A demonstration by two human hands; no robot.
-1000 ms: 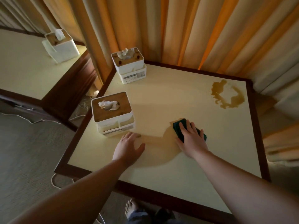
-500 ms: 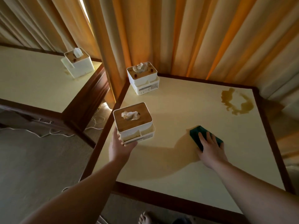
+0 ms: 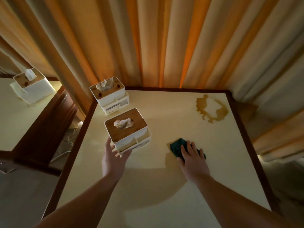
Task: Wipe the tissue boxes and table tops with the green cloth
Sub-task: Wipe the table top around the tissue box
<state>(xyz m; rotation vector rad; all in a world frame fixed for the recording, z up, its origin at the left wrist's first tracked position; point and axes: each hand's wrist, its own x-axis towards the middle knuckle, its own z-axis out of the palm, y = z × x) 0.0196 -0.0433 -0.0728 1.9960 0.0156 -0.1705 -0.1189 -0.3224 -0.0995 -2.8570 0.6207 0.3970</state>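
- left hand (image 3: 115, 159) cups near tissue box (image 3: 127, 130) from below, fingertips hidden under it
- right hand (image 3: 191, 156) flat, pressing green cloth (image 3: 176, 147), cloth half covered

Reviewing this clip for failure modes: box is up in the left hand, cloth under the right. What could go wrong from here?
1. The left hand holds the near tissue box only at its lower front corner; it may tip or slip.
2. That box sits close to the far tissue box; a swing could knock it.
3. The brown spill lies beyond the green cloth under the right hand; wiping could smear it.
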